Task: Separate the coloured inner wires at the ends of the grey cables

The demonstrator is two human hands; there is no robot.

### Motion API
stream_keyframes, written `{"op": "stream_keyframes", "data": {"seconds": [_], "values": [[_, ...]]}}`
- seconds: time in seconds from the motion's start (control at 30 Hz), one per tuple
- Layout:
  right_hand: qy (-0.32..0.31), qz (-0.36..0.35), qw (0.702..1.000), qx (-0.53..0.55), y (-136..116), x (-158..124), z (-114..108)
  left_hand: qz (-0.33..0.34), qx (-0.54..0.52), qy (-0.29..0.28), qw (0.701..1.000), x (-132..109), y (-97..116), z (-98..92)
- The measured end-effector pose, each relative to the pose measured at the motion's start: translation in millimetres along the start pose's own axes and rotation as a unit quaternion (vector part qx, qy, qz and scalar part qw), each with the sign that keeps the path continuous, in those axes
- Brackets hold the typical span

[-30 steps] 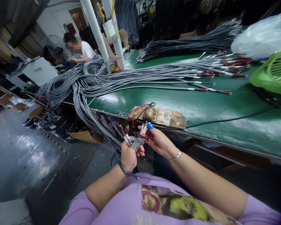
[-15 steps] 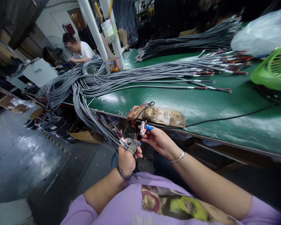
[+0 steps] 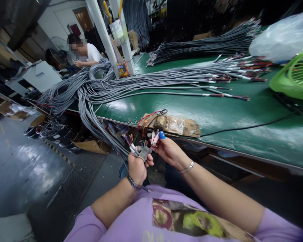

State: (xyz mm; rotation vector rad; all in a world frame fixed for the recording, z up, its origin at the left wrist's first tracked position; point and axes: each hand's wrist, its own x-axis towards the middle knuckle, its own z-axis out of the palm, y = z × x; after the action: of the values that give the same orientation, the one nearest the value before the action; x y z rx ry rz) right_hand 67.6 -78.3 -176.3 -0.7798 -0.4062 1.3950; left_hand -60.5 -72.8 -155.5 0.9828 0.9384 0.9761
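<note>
My left hand is closed around grey cables, with grey covers on its fingertips. Coloured wires fan out of one cable end at the fingertips, and thicker stripped ends stand beside them. Close by on the right, my right hand pinches a small pale pink clip-like tool near the wires. A blue cover wraps one of its fingertips. Whether the tool's jaws have hold of a wire is too small to tell.
A taped wooden block with red and black leads lies on the green table's front edge. Long grey cables run across the table. A green basket and plastic bag stand right. Another person sits behind.
The pink tool has turned slightly and looks wider, and the blue-covered fingertip points more upward. My left hand keeps its hold on the cables, almost in place.
</note>
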Motion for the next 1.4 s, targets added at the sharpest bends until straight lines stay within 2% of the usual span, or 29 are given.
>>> {"op": "stream_keyframes", "data": {"seconds": [0.23, 0.67, 0.83, 1.03, 1.2, 1.4], "values": [[0.041, -0.024, 0.998, 0.039, 1.0, 2.4, 4.5, 0.003, 0.024, 0.003, 1.0, 1.3, -3.0, 2.6], [0.036, -0.036, 0.998, 0.045, 2.0, 1.8, 5.3, 0.013, 0.049, -0.003, 0.999, 5.4, -5.0, 1.4], [0.034, -0.022, 0.998, 0.048, 2.3, 0.9, 6.6, 0.016, 0.049, -0.007, 0.999, 6.7, -4.2, 3.2], [0.02, 0.032, 0.997, 0.074, 2.8, -3.9, 2.8, 0.024, 0.038, -0.009, 0.999, 1.7, -5.2, -0.4], [-0.036, 0.075, 0.997, -0.004, 2.6, -20.7, -5.7, 0.027, 0.036, -0.012, 0.999, -5.0, -8.9, -8.1], [-0.059, 0.026, 0.99, -0.127, 2.3, -34.9, -6.2, 0.035, 0.04, -0.011, 0.999, -6.9, -12.4, -12.3]]}}
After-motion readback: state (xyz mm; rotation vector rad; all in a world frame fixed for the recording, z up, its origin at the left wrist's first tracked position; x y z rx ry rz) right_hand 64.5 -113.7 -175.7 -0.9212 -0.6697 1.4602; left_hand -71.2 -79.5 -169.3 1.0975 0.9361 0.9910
